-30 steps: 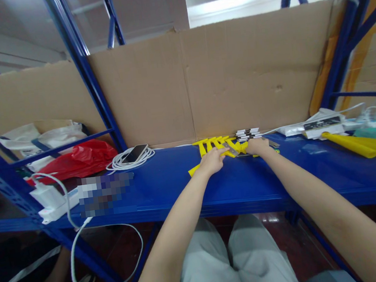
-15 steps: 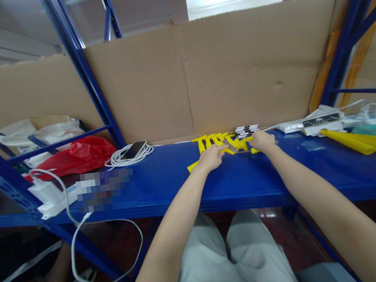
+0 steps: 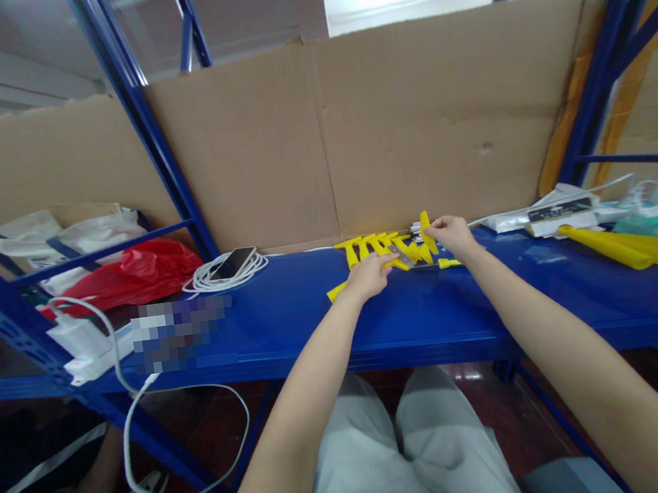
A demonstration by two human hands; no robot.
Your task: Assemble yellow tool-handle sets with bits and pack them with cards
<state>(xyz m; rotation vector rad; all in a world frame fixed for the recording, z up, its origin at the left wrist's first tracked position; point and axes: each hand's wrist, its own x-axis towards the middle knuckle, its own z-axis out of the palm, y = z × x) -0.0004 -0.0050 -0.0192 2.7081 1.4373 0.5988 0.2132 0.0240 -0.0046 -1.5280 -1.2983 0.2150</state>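
My left hand is closed around a yellow-handled tool with a flat grey blade that looks like a scraper; most of the handle is hidden in the hand. In my right hand, fingertips pinch a small flat yellow piece, held upright above the shelf. Between the hands lie more yellow pieces. A row of yellow T-shaped pieces lies behind my left hand. One more yellow piece rests below my right hand. The black-and-white stack behind the raised piece is partly covered.
The blue shelf has a cardboard panel at its back. A phone lies on a coiled white cable, left of my hands. Further left are a red bag and a power strip. Long yellow pieces lie at right.
My right hand has risen and drawn slightly back from the yellow pieces, lifting one upright. My left hand stays in place with its tool.
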